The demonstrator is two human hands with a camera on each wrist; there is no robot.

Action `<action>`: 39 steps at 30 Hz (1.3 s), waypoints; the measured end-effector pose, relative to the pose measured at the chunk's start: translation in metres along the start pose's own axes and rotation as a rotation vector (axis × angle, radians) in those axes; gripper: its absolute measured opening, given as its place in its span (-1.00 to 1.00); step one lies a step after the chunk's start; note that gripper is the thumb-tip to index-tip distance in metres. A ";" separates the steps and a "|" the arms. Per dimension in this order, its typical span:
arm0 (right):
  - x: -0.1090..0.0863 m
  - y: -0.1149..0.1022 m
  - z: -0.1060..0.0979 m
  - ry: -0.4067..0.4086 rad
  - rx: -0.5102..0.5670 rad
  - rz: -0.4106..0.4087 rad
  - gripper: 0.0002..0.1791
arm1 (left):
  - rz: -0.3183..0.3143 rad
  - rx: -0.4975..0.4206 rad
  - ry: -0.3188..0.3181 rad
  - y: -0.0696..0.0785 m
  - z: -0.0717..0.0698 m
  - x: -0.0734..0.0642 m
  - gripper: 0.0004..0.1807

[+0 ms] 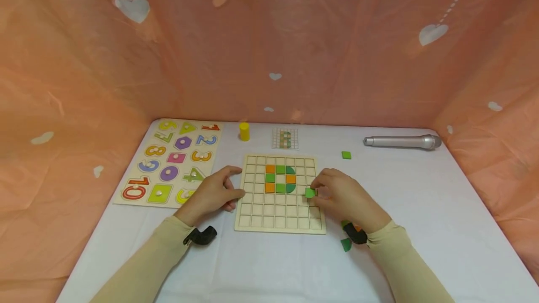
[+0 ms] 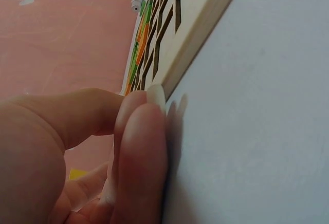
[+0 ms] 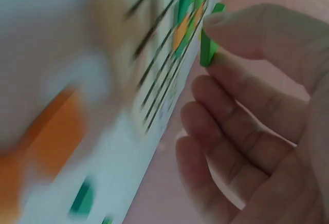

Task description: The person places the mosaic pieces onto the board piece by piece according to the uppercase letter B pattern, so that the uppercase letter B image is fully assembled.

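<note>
We rested our left hand (image 1: 212,193), loosely extended, against the board (image 1: 268,210), probably to steady it; our right hand (image 1: 347,196) pinched a green tile (image 1: 309,193) above the board's right side, probably for fine control; a pattern card (image 1: 285,139) lay beyond, handily visible.

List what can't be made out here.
Head view: pattern on the card, too small to read exactly.
Head view: loose pieces, partly hidden by the black right-wrist device.
Head view: yellow number, partly covered by the left hand.
Right wrist view: orange pieces, blurred, one cut by the left edge.
Left wrist view: grid board, cut by top edge.
</note>
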State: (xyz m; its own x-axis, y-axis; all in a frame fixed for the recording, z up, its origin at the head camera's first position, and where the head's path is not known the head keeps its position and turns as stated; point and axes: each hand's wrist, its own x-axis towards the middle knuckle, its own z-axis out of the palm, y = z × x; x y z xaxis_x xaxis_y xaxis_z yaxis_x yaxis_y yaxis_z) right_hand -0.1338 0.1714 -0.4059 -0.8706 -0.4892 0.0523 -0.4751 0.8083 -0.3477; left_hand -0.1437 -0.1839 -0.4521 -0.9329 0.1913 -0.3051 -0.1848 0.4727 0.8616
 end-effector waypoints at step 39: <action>0.046 -0.064 0.048 0.002 -0.017 -0.136 -0.87 | 0.245 0.355 0.089 0.018 0.022 -0.011 -0.18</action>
State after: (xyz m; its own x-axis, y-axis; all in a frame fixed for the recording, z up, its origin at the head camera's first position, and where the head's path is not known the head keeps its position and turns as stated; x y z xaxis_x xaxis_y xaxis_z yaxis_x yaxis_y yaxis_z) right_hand -0.1374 0.0818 -0.4260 -0.7985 -0.5938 0.0996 -0.5906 0.7403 -0.3211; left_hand -0.1296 -0.1583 -0.4424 -0.9619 0.2668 -0.0591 0.1484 0.6916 0.7068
